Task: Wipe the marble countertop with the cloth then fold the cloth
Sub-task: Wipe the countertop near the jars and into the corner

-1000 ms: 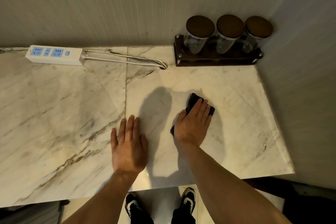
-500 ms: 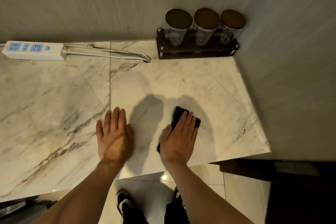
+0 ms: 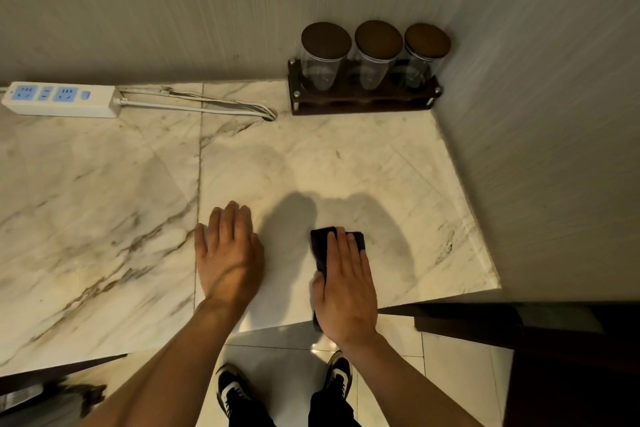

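- right hand (image 3: 344, 288) pressed flat, fingers straight and together, on top of dark cloth (image 3: 322, 246); not curled round it, only bearing down.
- cloth bunched small, lying on marble countertop (image 3: 398, 184) at near edge, right of centre, its near end seemingly hanging over the lip below the palm.
- left hand (image 3: 227, 255) spread open and flat on bare marble just left of cloth, holding nothing, apart from cloth.
- likely still mid-wipe; folding not yet begun.
- risk: with palm partly past the near edge, cloth could have slipped off the lip and dropped to tiled floor (image 3: 277, 354) by the shoes (image 3: 232, 392), since nothing pinched it.
- risk: cloth wadded so small covered little marble per pass; wide left slab and far corner could have been left unwiped.
- risk: a stroke carried to far left could have snagged the cable (image 3: 207, 106) or nudged the power strip (image 3: 60, 99); worse if cloth was damp, which could not be told.
- risk: a push to far right corner could have knocked the jar rack (image 3: 363, 104) with its three lidded jars (image 3: 377, 55).
- risk: leaning weight on flat left hand near the edge could have let it slide on smooth stone.
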The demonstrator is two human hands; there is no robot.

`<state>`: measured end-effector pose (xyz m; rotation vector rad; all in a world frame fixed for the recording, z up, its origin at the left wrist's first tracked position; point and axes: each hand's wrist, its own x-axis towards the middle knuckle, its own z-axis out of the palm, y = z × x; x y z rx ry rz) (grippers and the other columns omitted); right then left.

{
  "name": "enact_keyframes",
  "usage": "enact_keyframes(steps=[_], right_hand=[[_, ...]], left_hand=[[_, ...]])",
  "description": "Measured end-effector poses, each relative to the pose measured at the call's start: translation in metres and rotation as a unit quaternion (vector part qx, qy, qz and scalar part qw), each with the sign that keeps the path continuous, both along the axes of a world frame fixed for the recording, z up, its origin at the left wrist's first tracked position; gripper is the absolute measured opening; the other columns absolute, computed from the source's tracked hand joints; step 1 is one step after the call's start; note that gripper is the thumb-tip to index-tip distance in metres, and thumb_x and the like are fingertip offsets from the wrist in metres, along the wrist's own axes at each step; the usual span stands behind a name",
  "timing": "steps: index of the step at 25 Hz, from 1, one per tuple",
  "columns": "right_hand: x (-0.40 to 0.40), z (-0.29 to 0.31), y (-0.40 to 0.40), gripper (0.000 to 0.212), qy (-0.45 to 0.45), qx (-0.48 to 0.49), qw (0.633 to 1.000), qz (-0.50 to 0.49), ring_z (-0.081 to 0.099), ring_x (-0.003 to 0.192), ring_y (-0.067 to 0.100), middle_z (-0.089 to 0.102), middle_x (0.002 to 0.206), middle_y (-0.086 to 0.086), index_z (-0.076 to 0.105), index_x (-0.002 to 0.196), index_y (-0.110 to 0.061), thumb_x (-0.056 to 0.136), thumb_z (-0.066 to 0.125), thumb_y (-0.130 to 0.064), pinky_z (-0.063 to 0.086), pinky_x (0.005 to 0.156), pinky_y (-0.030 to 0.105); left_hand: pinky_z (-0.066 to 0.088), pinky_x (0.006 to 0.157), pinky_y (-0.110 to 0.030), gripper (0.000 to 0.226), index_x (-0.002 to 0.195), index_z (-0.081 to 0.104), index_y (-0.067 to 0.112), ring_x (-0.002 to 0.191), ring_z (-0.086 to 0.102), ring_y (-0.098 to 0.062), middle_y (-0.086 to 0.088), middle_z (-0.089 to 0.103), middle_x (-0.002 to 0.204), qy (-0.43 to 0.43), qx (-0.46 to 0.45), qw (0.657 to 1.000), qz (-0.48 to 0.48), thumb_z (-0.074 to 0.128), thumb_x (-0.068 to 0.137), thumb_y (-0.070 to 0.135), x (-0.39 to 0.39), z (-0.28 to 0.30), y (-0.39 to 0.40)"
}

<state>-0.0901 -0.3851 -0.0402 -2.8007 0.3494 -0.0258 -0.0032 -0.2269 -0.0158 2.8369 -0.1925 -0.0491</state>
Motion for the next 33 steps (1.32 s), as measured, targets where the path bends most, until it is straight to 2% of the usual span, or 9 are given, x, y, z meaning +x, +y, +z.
enact_keyframes(steps=[5,11,18,22,33], right_hand=[[-0.004,0.006,-0.047,0.063,0.019,-0.018,0.984,0.179,0.015,0.146,0.018,0.021,0.158,0.006,0.026,0.149,-0.009,0.091,0.041,-0.03,0.021,0.118,0.041],[0.012,0.01,-0.082,0.063,0.068,-0.034,0.951,0.3,0.001,0.147,0.013,0.008,0.161,0.001,0.014,0.152,-0.015,0.095,0.033,-0.034,0.005,0.119,0.036],[0.04,0.011,-0.101,0.062,0.069,-0.031,0.929,0.362,0.003,0.147,0.012,0.01,0.161,0.0,0.016,0.152,-0.016,0.096,0.036,-0.032,0.007,0.12,0.034],[0.063,0.01,-0.109,0.063,0.073,-0.041,0.92,0.382,-0.003,0.147,0.011,0.004,0.161,-0.001,0.011,0.152,-0.017,0.096,0.034,-0.034,0.003,0.12,0.032],[0.122,0.007,-0.126,0.065,0.051,-0.044,0.918,0.39,0.002,0.146,0.012,0.007,0.16,0.001,0.014,0.152,-0.014,0.094,0.035,-0.033,0.001,0.119,0.029]], left_hand=[[0.012,0.118,-0.052,0.048,0.138,0.041,0.01,0.141,0.025,-0.033,-0.013,0.039,0.149,0.009,-0.057,0.998,0.024,0.032,0.094,0.027,-0.004,-0.009,-0.039],[-0.007,0.119,-0.045,0.059,0.149,0.019,0.014,0.147,0.001,-0.024,-0.006,0.016,0.16,0.023,-0.023,0.999,0.037,0.025,0.096,0.041,-0.009,-0.029,-0.052],[-0.005,0.119,-0.046,0.061,0.15,0.016,0.015,0.147,-0.003,-0.022,-0.005,0.015,0.16,0.022,0.001,0.999,0.039,0.019,0.096,0.046,-0.01,-0.03,-0.053],[-0.007,0.118,-0.045,0.064,0.15,0.016,0.017,0.147,-0.004,-0.02,-0.005,0.015,0.16,0.027,0.013,0.999,0.039,0.012,0.095,0.051,-0.009,-0.031,-0.053],[-0.007,0.118,-0.046,0.064,0.151,0.007,0.02,0.146,-0.012,-0.019,-0.001,0.003,0.161,0.05,0.038,0.997,0.046,0.008,0.095,0.051,-0.008,-0.025,-0.055]])
